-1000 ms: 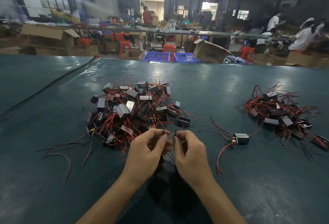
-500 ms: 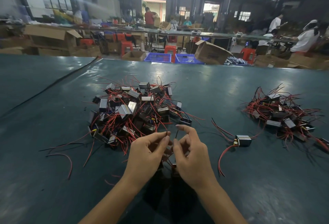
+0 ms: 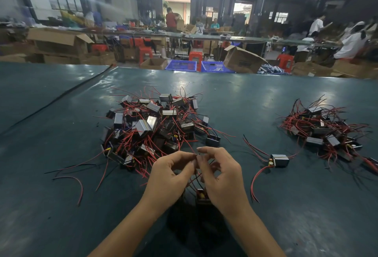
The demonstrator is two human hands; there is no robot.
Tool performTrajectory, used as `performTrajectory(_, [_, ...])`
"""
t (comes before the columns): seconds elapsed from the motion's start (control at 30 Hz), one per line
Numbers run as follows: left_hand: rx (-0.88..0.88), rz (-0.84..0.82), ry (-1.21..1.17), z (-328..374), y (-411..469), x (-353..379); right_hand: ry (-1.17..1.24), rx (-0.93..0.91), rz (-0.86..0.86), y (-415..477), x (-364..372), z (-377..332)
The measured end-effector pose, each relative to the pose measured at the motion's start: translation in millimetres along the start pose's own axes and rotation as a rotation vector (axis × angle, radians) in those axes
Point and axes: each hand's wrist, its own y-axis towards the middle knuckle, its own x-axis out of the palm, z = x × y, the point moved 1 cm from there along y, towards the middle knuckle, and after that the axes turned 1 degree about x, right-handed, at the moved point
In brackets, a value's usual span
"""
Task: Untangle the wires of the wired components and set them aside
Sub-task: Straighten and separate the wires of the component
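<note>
A large tangled heap [image 3: 151, 126] of small dark box components with red and black leads lies on the surface [image 3: 245, 101], a smaller heap [image 3: 323, 132] lies well to its right, a single component [image 3: 280, 160] lies between them (red leads spread out), and a held component [image 3: 202, 196] is low between the left hand [image 3: 169, 175] and the right hand [image 3: 223, 179], which pinch its wires [image 3: 196, 177].

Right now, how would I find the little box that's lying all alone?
Look at the green table, between the big tangled pile and the smaller pile on the right. The lone component sits there, touching no other box, red and black wires spread out.
</note>
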Motion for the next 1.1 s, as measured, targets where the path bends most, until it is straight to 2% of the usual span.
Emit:
performTrajectory(0.3, [-0.035,-0.05,-0.035,2,0,-1,0.018,0.013,-0.029,2,-4,0])
performTrajectory(0.63, [-0.076,-0.116,-0.035,-2,0,3,0.345,0.488,-0.123,8,-11,-8])
performTrajectory(0.7, [-0.083,-0.106,-0.045,-3,0,3,0.283,0.485,-0.121,9,-12,-7])
performTrajectory(0.83, [-0.107,-0.111,-0.058,-3,2,-1,0.116,0.352,-0.067,7,-11,-9])
performTrajectory(0.93, [-0.102,-0.129,-0.041,-1,1,-1,0.037,0.281,-0.099,6,-11,-9])
performTrajectory(1.1, [-0.055,-0.076,0.086,0,0,1,-0.12,0.281,-0.129,7,-16,-3])
